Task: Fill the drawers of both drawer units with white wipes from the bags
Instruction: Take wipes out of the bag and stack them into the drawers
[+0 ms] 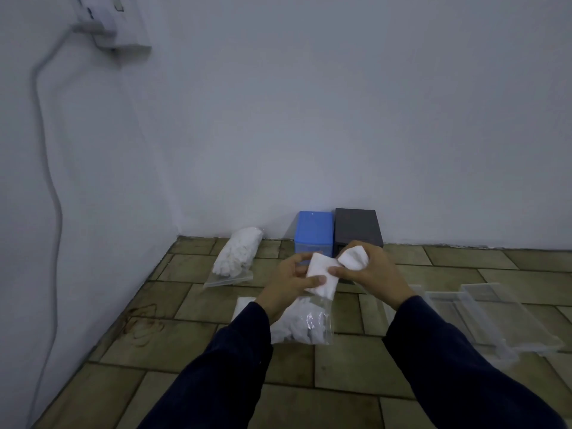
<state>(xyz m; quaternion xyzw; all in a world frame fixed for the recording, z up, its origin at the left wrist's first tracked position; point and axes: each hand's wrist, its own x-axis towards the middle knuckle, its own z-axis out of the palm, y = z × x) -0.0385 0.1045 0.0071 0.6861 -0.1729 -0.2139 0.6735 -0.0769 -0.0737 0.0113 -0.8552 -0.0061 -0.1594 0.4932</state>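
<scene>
Softly crumpled white wipes in hands

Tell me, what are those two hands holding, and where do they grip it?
White wipes. The left hand pinches a flat wipe at its lower left edge, thumb on top; the right hand bunches a second wipe in its fingers.

Dim, bluish, even light with faint shadows; the whole view is soft, edges bending beyond both hands.
</scene>
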